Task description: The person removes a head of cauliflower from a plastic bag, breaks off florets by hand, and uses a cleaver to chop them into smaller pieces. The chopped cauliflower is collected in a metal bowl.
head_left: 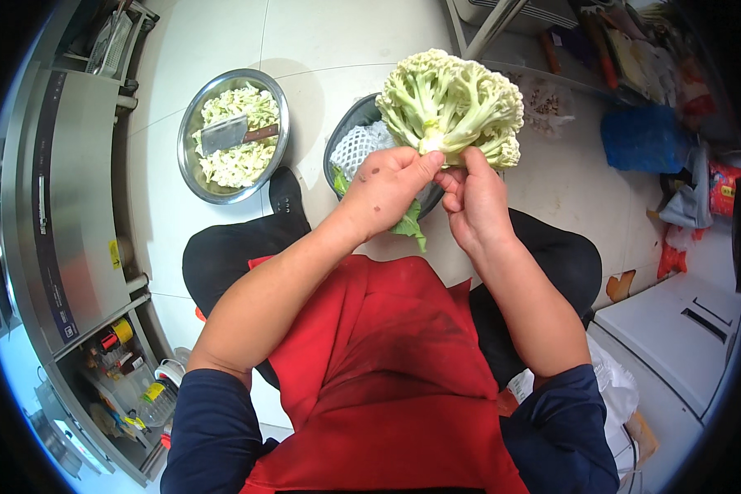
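A large pale cauliflower head is held stem-down over a dark plastic bin. My left hand pinches its stem with thumb and fingers, and my right hand grips the stem from the right, fingers curled under it. In the bin lie white foam netting and green leaves. To the left, a steel bowl on the floor holds chopped florets, with a wood-handled cleaver resting across them.
A steel cabinet and a shelf with bottles stand left. At the right are a blue bag, other packages and a white lidded appliance. A clear bag lies behind the cauliflower. Tiled floor surrounds my legs.
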`<action>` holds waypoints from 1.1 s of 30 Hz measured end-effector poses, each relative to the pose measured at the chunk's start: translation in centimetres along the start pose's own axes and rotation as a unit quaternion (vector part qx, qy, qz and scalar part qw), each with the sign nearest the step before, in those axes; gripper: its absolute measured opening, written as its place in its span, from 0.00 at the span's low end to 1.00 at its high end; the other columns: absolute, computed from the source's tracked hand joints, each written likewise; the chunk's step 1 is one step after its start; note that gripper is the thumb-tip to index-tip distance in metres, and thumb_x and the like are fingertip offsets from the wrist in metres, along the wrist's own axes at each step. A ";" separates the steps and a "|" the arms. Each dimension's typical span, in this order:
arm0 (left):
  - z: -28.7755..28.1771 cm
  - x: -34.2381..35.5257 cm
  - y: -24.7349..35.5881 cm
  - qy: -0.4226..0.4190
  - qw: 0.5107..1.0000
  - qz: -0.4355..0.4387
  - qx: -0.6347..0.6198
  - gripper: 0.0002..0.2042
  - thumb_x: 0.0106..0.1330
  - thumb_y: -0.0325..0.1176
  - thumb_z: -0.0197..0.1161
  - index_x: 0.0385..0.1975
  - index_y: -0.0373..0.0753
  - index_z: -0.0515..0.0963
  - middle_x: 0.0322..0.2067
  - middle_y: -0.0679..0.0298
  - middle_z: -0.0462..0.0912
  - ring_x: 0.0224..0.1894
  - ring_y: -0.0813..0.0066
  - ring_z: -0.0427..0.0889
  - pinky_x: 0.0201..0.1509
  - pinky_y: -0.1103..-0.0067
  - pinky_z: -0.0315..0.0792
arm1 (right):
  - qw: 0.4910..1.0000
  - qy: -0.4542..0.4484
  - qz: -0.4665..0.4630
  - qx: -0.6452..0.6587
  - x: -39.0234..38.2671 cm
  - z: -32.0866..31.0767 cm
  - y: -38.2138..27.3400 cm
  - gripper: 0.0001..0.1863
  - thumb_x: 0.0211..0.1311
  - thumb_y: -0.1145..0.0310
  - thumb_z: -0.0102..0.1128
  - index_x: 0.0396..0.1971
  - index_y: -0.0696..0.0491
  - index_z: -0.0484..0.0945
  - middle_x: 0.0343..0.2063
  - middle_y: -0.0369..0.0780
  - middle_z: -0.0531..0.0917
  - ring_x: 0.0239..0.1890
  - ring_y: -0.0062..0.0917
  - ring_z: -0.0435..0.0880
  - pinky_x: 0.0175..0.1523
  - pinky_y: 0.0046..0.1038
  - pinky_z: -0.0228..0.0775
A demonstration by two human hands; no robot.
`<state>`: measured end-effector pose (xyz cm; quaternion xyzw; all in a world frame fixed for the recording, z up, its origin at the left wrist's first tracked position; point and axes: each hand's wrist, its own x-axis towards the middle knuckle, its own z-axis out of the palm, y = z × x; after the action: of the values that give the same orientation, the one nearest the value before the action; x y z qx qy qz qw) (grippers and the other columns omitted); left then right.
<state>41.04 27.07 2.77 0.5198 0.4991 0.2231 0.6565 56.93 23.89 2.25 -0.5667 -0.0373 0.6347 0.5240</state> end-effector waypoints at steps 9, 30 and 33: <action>-2.7 1.8 -3.0 0.117 0.936 0.023 0.330 0.27 0.76 0.57 0.59 0.40 0.34 0.87 0.33 0.51 0.89 0.39 0.54 0.88 0.47 0.64 0.79 | 0.983 0.040 -0.134 -0.116 0.9 -0.5 0.3 0.16 0.75 0.55 0.64 0.45 0.54 0.80 0.36 0.32 0.86 0.32 0.15 0.78 0.34 0.22 0.63; -0.9 0.7 -2.3 0.123 0.978 0.071 0.152 0.18 0.81 0.43 0.61 0.35 0.33 0.83 0.25 0.61 0.86 0.29 0.72 0.85 0.37 0.73 0.77 | 0.978 0.034 -0.137 -0.156 0.7 0.1 1.3 0.18 0.74 0.56 0.68 0.44 0.59 0.81 0.35 0.36 0.85 0.34 0.18 0.80 0.35 0.22 0.71; -0.8 0.7 -1.9 0.116 0.990 -0.048 -0.068 0.18 0.83 0.44 0.59 0.36 0.36 0.83 0.25 0.69 0.83 0.28 0.83 0.79 0.34 0.81 0.75 | 0.984 0.043 -0.093 -0.144 0.6 -0.4 0.5 0.20 0.76 0.53 0.64 0.45 0.58 0.80 0.35 0.36 0.84 0.34 0.18 0.79 0.34 0.22 0.69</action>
<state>40.22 27.32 0.76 0.4201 0.5803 0.2835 0.6375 57.02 23.88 1.34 -0.6573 -0.1579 0.5461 0.4949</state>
